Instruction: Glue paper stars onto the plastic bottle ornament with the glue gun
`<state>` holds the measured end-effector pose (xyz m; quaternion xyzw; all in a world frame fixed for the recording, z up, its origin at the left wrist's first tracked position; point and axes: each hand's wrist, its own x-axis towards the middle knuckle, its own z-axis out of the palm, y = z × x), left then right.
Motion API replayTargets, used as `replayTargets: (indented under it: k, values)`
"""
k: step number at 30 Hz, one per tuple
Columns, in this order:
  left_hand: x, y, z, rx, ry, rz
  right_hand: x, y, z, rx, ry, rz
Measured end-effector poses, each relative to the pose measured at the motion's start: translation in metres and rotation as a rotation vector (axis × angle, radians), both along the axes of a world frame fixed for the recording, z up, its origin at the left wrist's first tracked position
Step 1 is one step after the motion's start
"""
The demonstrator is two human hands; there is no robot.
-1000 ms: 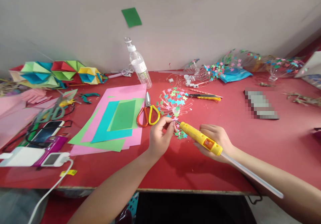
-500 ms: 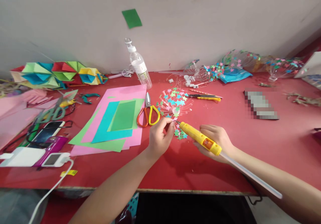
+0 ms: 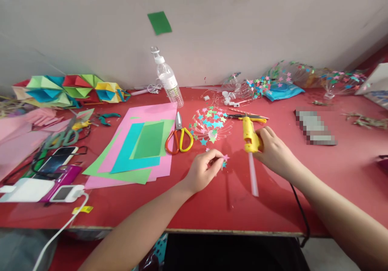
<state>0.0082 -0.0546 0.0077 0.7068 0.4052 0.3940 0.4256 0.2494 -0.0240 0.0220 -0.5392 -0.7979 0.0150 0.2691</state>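
My left hand [image 3: 203, 170] pinches a small pink paper star [image 3: 226, 157] just above the red table [image 3: 230, 198]. A few loose stars lie under its fingertips. My right hand [image 3: 273, 149] grips a yellow glue gun [image 3: 249, 133], nozzle pointing away from me, with the clear glue stick [image 3: 253, 174] trailing toward me. Just beyond both hands sits a clear plastic piece covered in coloured stars [image 3: 210, 124].
Orange-and-yellow scissors [image 3: 179, 135] lie left of the star piece, beside pink, green and blue paper sheets [image 3: 142, 143]. A water bottle [image 3: 167, 79], folded paper shapes [image 3: 69, 88], phones and a charger [image 3: 54, 174] sit left. More star-covered plastic [image 3: 285, 79] lines the back right.
My right hand swung the glue gun away from the star, up and to the right. My left hand drew the pink star slightly toward me and rightward.
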Motion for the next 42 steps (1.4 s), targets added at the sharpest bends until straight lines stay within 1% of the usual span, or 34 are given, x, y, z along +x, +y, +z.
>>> replayTargets:
  k: [2, 4, 6, 7, 9, 11, 12, 13, 15, 16, 18, 20, 23, 29, 31, 33, 35, 38, 40, 42]
  values:
    - [0.001, 0.001, 0.0, -0.129, -0.061, -0.025, 0.005, 0.006, -0.008, -0.101, -0.117, -0.016]
    - [0.0, 0.002, 0.002, -0.219, -0.111, -0.038, 0.007, 0.008, -0.015, -0.188, -0.217, -0.005]
    - [0.0, 0.004, 0.004, -0.28, -0.161, -0.047, 0.007, 0.006, -0.017, -0.233, -0.288, 0.025]
    - [0.0, 0.005, 0.005, -0.307, -0.188, -0.054, 0.006, 0.004, -0.016, -0.227, -0.313, 0.039]
    - [-0.001, 0.007, 0.006, -0.361, -0.243, -0.065, 0.002, 0.0, -0.008, -0.151, -0.335, 0.056]
    - [-0.001, 0.009, 0.006, -0.426, -0.298, -0.072, -0.004, -0.005, 0.004, -0.026, -0.3, 0.085]
    - [-0.001, 0.009, 0.005, -0.461, -0.329, -0.073, -0.009, -0.007, 0.011, 0.025, -0.257, 0.146]
    - [0.0, 0.009, 0.005, -0.495, -0.358, -0.076, -0.014, -0.008, 0.017, 0.059, -0.202, 0.24]
    - [0.0, 0.01, 0.005, -0.551, -0.407, -0.09, -0.026, -0.011, 0.025, 0.078, -0.146, 0.444]
    - [0.0, 0.01, 0.005, -0.57, -0.426, -0.098, -0.032, -0.012, 0.027, 0.112, -0.137, 0.508]
    - [-0.001, 0.009, 0.006, -0.592, -0.446, -0.111, -0.042, -0.013, 0.03, 0.187, -0.144, 0.59]
    - [-0.002, 0.009, 0.008, -0.602, -0.456, -0.113, -0.048, -0.013, 0.03, 0.258, -0.153, 0.624]
    - [-0.004, 0.009, 0.012, -0.62, -0.47, -0.108, -0.052, -0.011, 0.03, 0.31, -0.149, 0.651]
    - [-0.005, 0.008, 0.016, -0.651, -0.471, -0.104, -0.053, -0.007, 0.027, 0.306, -0.112, 0.655]
    - [-0.005, 0.006, 0.015, -0.611, -0.452, -0.097, -0.051, -0.006, 0.028, 0.323, -0.132, 0.659]
    - [-0.005, 0.004, 0.015, -0.495, -0.392, -0.062, -0.048, -0.002, 0.032, 0.345, -0.16, 0.651]
    - [-0.006, 0.001, 0.014, -0.302, -0.264, -0.014, -0.046, 0.004, 0.038, 0.346, -0.182, 0.628]
    - [-0.008, -0.001, 0.014, -0.004, 0.007, 0.039, -0.043, 0.015, 0.05, 0.306, -0.191, 0.602]
    - [-0.009, -0.001, 0.013, 0.103, 0.147, 0.063, -0.042, 0.021, 0.056, 0.273, -0.189, 0.605]
    - [-0.01, 0.0, 0.012, 0.141, 0.219, 0.097, -0.04, 0.025, 0.057, 0.251, -0.181, 0.613]
